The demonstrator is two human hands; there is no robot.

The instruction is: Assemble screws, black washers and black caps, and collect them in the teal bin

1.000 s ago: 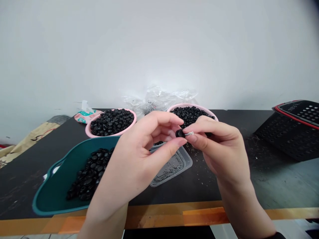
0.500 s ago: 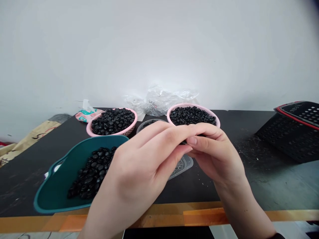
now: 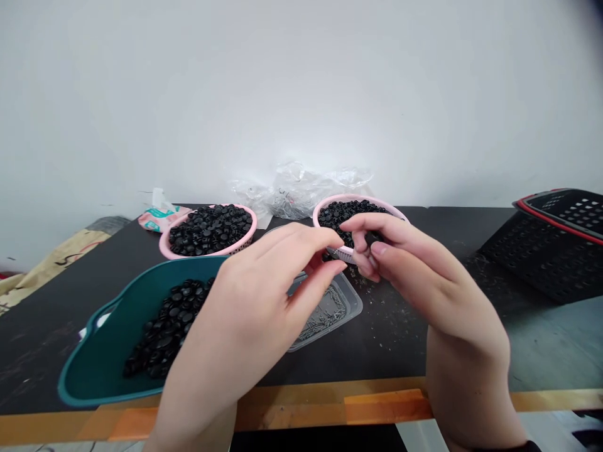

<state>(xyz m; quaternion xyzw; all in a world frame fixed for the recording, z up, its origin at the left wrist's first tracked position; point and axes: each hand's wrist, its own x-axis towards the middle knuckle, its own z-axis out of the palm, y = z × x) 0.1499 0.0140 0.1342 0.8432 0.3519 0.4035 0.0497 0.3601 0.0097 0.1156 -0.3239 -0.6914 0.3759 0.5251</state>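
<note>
My left hand and my right hand meet at the fingertips above the black table, in front of the right pink bowl. Thumb and forefinger of my right hand pinch a small black cap. My left thumb and forefinger pinch a thin grey metal pin right next to that cap. Under my hands lies a clear plastic tub holding several small metal pins. My fingers hide most of both small parts.
A left pink bowl and the right one are full of black caps. A teal tray at the near left holds more caps. A crumpled clear bag and a tissue pack lie at the back. Black perforated baskets stand on the right.
My hands were pressed together over the parts half a second ago. They have now drawn slightly apart, and my right hand has risen towards the right pink bowl.
</note>
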